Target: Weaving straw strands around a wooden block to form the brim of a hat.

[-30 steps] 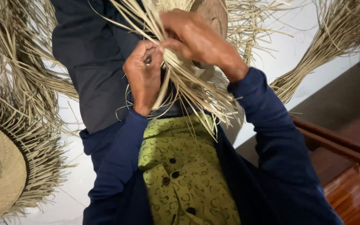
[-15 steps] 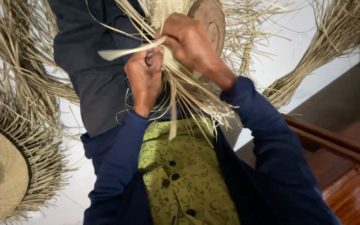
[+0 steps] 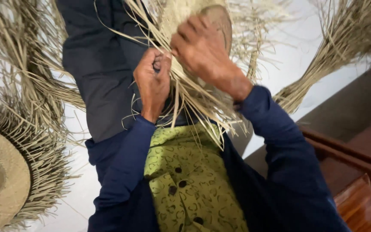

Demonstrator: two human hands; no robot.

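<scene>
The left hand [image 3: 152, 81] is clenched on a few pale straw strands [image 3: 202, 107], pulling them taut, while the right hand [image 3: 202, 51] presses flat-fingered over the half-woven straw hat [image 3: 220, 19] to steady it against the lap. The fibres are dry, flat and stiff, fanning loose from the tight weave; a finished hat [image 3: 1, 180] lies on the floor at left.

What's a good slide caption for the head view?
Both hands, left and right, work straw strands of an unfinished woven hat.
</scene>
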